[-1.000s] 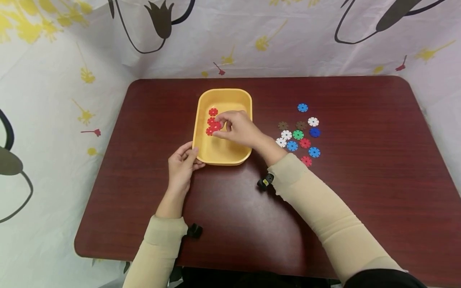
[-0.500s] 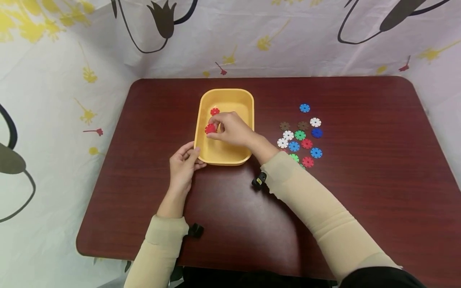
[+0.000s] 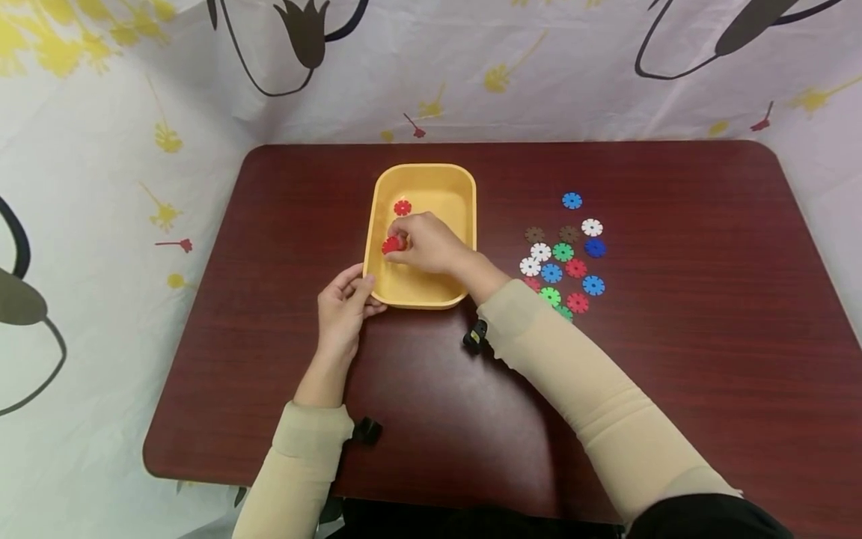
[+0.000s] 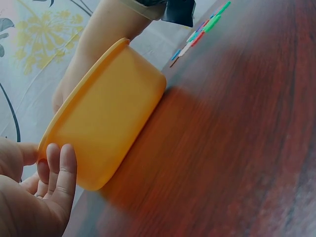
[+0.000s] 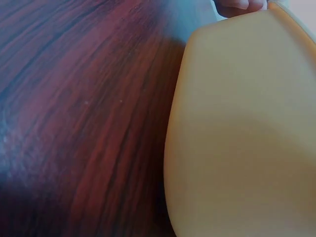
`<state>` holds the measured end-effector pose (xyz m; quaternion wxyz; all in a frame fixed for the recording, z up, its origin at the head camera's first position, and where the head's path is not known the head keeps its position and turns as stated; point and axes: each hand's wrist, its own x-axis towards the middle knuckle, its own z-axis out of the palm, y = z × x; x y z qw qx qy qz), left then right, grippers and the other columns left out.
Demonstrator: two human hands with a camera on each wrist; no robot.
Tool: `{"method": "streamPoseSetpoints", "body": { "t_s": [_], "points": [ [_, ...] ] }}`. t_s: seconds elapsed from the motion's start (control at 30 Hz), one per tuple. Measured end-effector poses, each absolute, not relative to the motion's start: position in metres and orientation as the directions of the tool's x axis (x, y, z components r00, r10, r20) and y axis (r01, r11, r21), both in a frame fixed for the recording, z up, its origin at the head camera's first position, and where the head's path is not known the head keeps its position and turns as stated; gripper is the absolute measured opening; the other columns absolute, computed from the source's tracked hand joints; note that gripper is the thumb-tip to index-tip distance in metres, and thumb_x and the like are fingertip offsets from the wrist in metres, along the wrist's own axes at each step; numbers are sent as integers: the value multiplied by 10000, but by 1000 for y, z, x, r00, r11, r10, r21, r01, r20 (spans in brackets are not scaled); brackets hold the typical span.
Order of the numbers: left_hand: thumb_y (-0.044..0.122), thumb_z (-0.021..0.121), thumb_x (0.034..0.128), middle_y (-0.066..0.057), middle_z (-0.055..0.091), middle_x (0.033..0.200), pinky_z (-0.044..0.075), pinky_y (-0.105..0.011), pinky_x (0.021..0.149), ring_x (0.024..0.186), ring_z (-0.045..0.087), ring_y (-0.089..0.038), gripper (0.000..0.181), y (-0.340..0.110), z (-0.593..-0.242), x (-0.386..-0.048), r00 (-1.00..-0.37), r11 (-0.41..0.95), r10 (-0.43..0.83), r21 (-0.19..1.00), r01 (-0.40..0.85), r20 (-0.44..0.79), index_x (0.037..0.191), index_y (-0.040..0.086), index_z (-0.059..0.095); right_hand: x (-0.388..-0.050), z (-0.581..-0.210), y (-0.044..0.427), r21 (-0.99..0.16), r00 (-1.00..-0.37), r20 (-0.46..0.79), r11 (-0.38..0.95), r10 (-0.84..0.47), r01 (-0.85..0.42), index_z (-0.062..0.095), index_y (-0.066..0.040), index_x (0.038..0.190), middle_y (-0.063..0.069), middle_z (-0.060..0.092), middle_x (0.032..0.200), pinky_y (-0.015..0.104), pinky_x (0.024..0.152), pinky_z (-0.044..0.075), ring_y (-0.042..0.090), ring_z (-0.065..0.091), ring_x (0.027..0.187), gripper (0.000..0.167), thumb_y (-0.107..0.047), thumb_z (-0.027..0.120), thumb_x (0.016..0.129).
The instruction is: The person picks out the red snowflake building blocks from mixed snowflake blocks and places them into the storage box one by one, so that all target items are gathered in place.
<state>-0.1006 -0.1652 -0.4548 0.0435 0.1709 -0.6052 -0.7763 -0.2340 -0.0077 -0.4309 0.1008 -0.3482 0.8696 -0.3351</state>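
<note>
Type of place: an indoor, screened-off table station; whether it stands in a home, office or lab cannot be determined. Basis: pale sheeting point(image 3: 579, 82), creased and hung or fixed close around the far edge and sides of the worktop point(image 3: 707, 359). Print on the sheeting comprises dark tulip-like motifs point(image 3: 304, 37), yellow blossoms point(image 3: 54, 41) and small red sprigs point(image 3: 414, 127), a decorative, domestic pattern. The worktop is reddish-brown, wood-grained, round-cornered and glossy, reflecting a light. Black devices point(image 3: 367, 430) at both cuffs suggest a recording set-up. A yellow tray point(image 3: 427, 288) and coloured discs point(image 3: 551, 273) are consistent with play or classroom material.
</note>
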Motion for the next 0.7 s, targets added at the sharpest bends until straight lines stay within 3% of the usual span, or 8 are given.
{"method": "streamPoseSetpoints", "body": {
  "t_s": [0.37, 0.7],
  "points": [
    [30, 658, 982, -79, 613, 801, 628, -271, 577, 569, 646, -117, 339, -165, -455, -100, -939, -288, -274, 949, -124, -206, 1303, -62, 600, -233, -434, -11, -582, -725, -79, 622, -685, -524, 725, -75, 1046, 27, 655, 810, 310, 727, 498, 174, 591, 765, 272, -241, 829, 856],
    [44, 659, 985, -99, 611, 813, 629, -268, 588, 572, 646, -118, 330, -165, -455, -101, -937, -278, -277, 951, -132, -211, 1298, -51, 612, -231, -436, -11, -543, -717, -116, 648, -687, -534, 705, -106, 1026, 21, 620, 757, 295, 655, 466, 166, 570, 708, 256, -248, 834, 857]
  ]
}}
